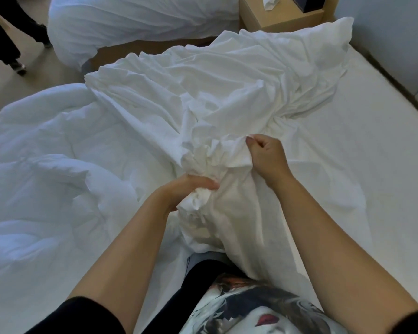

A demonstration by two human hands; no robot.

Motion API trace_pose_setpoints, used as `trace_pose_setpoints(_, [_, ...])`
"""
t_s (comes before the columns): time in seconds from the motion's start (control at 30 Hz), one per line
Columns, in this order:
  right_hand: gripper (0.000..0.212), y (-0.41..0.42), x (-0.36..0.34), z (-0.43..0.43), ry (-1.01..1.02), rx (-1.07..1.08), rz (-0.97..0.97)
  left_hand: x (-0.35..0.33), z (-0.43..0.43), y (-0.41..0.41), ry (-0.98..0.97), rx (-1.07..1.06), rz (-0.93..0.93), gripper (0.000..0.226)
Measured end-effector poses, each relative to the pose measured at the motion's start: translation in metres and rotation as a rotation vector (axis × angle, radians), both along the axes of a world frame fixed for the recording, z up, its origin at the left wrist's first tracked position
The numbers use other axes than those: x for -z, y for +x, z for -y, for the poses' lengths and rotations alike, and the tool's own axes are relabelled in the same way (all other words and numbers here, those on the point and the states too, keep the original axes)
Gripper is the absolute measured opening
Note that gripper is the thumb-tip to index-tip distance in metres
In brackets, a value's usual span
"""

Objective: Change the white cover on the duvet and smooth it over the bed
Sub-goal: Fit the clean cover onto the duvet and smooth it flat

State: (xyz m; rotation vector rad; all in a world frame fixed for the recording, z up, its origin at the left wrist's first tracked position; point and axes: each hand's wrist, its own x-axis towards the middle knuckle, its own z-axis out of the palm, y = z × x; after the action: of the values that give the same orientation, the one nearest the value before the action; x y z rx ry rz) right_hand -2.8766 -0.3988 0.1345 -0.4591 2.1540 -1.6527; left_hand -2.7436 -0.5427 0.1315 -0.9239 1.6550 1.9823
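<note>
Crumpled white fabric duvet cover (229, 97) is gripped in a bunch by the left hand (191, 189), with a fold pinched by the right hand (268, 155).

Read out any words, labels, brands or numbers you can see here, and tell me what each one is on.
No readable text anywhere in this view.
The dark box on the nightstand: cut off by the frame edge, nothing legible.
The printed shirt: a picture only, no letters.
The white cover: no tag or label showing.
</note>
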Motion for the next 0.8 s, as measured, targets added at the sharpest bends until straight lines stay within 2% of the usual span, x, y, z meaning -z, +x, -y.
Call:
trace_pose_setpoints(0.07, [0.032,-0.007,-0.002,0.004,0.036,0.067,-0.018,0.000,0.004,0.004,-0.057,0.000,0.038,0.028])
trace_pose_setpoints(0.17, [0.033,-0.004,0.001,0.006,0.242,0.047,-0.177,0.001,0.001,0.001,-0.078,-0.128,0.010,0.013])
trace_pose_setpoints(0.23, [0.045,0.006,0.005,0.001,0.347,-0.062,-0.199,0.001,-0.004,-0.004,-0.062,-0.213,-0.020,0.013])
trace_pose_setpoints(0.3, [0.066,0.021,0.010,-0.008,0.355,-0.272,-0.095,0.002,-0.010,-0.010,-0.059,-0.262,-0.045,0.014])
trace_pose_setpoints(0.33, [0.069,0.027,0.013,-0.012,0.334,-0.360,-0.026,0.001,-0.013,-0.012,-0.075,-0.268,-0.047,0.013])
trace_pose_setpoints(0.37, [0.060,0.030,0.012,-0.015,0.280,-0.404,0.030,0.000,-0.016,-0.013,-0.116,-0.254,-0.048,0.012])
trace_pose_setpoints(0.43, [0.011,0.028,0.011,-0.014,0.190,-0.367,0.038,-0.001,-0.018,-0.015,-0.124,-0.240,-0.033,0.018])
trace_pose_setpoints(0.47, [0.019,0.023,0.009,-0.012,0.182,-0.308,-0.032,-0.001,-0.018,-0.016,-0.149,-0.202,-0.028,0.020])
trace_pose_setpoints(0.53, [0.028,0.011,0.003,-0.004,0.146,-0.198,-0.075,-0.001,-0.016,-0.013,-0.059,-0.113,-0.006,0.004])
trace_pose_setpoints(0.6, [0.029,0.001,-0.006,0.007,0.066,-0.120,-0.047,-0.004,-0.011,-0.010,0.083,-0.048,0.065,0.033])
trace_pose_setpoints(0.63, [0.029,-0.002,-0.009,0.012,0.040,-0.116,-0.025,-0.003,-0.006,-0.010,0.062,0.016,0.104,0.042])
trace_pose_setpoints(0.67, [0.029,-0.004,-0.010,0.018,0.043,-0.135,-0.006,-0.003,-0.004,-0.011,-0.027,0.075,0.129,0.041])
trace_pose_setpoints(0.73, [0.029,-0.005,-0.008,0.025,0.040,-0.165,0.012,-0.006,-0.002,-0.014,-0.153,0.084,0.108,0.026])
trace_pose_setpoints(0.8, [0.029,-0.004,-0.004,0.026,0.038,-0.155,0.050,-0.008,-0.003,-0.018,-0.125,0.021,0.042,0.018])
